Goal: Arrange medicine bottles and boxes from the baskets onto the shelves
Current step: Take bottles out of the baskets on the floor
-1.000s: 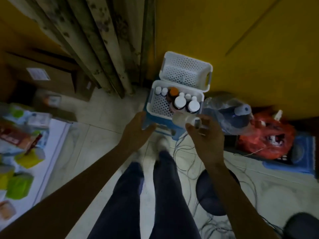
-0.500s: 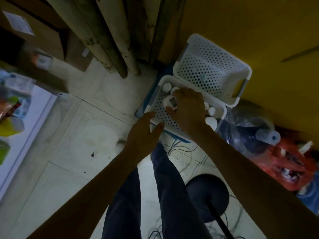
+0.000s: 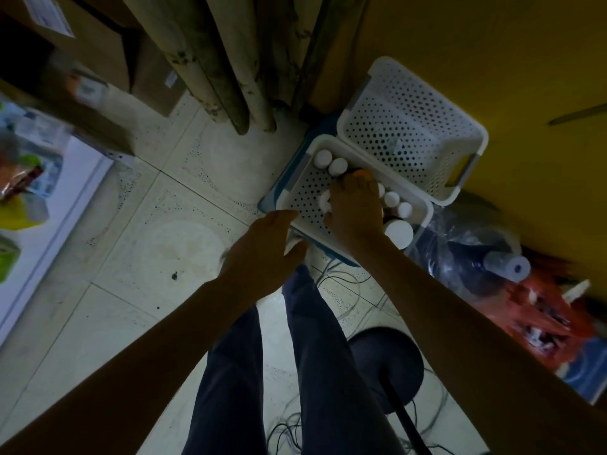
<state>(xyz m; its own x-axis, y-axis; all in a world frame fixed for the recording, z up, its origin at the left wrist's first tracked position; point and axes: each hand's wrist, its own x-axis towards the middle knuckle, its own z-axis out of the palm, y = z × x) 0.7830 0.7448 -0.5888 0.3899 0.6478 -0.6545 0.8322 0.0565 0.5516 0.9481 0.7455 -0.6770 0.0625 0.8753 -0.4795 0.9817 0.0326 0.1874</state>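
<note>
A white perforated basket sits on a blue stand on the floor and holds several white-capped medicine bottles and one orange-capped bottle. My right hand reaches down into this basket, fingers curled among the bottles, gripping a white-capped bottle that peeks out at its left side. My left hand hovers with relaxed fingers at the basket's near left corner and holds nothing. A second white basket with no bottles in it leans behind the first, against the yellow wall.
Wooden planks and cardboard boxes stand at the back left. A white shelf with packets is at the left. Plastic bags, a red bag, a black stool and loose cables crowd the right floor.
My right hand, which held a bottle in front of the basket, has gone down into the basket. My head has come closer; the left hand stays at the basket's corner.
</note>
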